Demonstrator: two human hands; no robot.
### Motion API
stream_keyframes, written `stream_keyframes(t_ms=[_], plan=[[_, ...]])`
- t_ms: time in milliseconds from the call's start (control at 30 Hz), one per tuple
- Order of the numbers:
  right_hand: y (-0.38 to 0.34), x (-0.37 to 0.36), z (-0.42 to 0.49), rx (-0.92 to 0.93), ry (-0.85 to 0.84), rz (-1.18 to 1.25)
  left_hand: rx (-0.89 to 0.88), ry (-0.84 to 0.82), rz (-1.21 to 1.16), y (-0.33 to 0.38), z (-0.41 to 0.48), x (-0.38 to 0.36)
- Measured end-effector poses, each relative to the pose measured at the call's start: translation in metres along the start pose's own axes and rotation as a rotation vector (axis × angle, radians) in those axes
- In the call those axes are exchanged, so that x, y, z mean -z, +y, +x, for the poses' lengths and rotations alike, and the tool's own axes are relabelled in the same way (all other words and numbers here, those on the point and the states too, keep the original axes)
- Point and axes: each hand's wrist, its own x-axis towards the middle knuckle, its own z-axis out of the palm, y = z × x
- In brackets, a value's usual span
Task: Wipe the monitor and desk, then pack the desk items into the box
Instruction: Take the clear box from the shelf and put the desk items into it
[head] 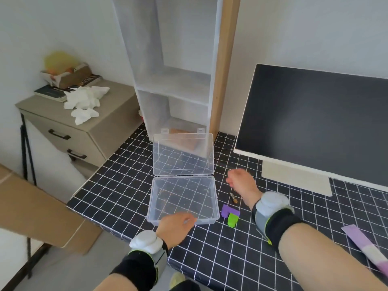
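Note:
A clear plastic box (183, 201) lies on the black grid-patterned desk (117, 185) with its lid (183, 153) raised upright. My left hand (175, 226) rests on the box's near rim. My right hand (241, 181) hovers just right of the box, fingers loosely curled with nothing seen in them. Close by the right wrist lies a small battery (233, 197). A purple block (229, 210) and a green block (232, 219) sit together in front of it. The dark monitor (319, 124) stands at the right.
A purple and white strip (366, 247) lies at the desk's right edge. A white shelf unit (174, 66) stands behind the box. Left of the desk, a drawer cabinet (69, 122) carries crumpled white tissues (84, 101), books and a carton. A cardboard panel (31, 208) leans at lower left.

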Motion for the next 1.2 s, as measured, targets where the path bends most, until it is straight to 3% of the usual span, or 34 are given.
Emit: stream_keyframes(t_ms=[133, 233, 400, 467, 533, 600, 667, 733, 833, 900, 1000, 1100, 1200], plan=[[0.058, -0.010, -0.019, 0.037, -0.265, -0.663, -0.038, -0.033, 0.037, -0.011, 0.000, 0.000], [0.079, -0.022, -0.027, 0.075, -0.233, -0.922, -0.077, -0.131, 0.022, -0.016, 0.003, -0.002], [0.092, -0.021, -0.018, -0.023, -0.163, -0.745, -0.105, -0.318, -0.002, -0.012, 0.008, 0.000], [0.085, -0.014, -0.012, -0.047, -0.048, -0.582, -0.077, -0.370, -0.069, -0.009, 0.009, 0.006], [0.066, -0.009, -0.009, 0.018, 0.092, -0.415, 0.006, -0.302, -0.291, -0.010, 0.012, 0.011], [0.039, -0.007, -0.010, 0.175, 0.121, -0.339, 0.118, -0.085, -0.534, -0.007, 0.019, 0.018], [0.009, -0.016, -0.017, 0.318, -0.025, -0.365, 0.213, 0.210, -0.633, -0.008, 0.026, 0.028], [-0.003, -0.032, -0.027, 0.368, -0.217, -0.503, 0.248, 0.389, -0.713, -0.007, 0.034, 0.037], [0.008, -0.055, -0.042, 0.425, -0.395, -0.767, 0.216, 0.397, -0.697, -0.003, 0.046, 0.042], [0.015, -0.064, -0.046, 0.450, -0.414, -0.847, 0.193, 0.375, -0.690, -0.003, 0.052, 0.042], [0.023, -0.052, -0.044, 0.428, -0.317, -0.716, 0.159, 0.320, -0.668, 0.012, 0.060, 0.035], [0.031, -0.018, -0.040, 0.380, -0.094, -0.539, 0.102, 0.258, -0.616, 0.029, 0.066, 0.027], [0.067, 0.033, -0.038, 0.089, 0.111, -0.454, -0.026, 0.187, -0.488, 0.055, 0.074, 0.015]])
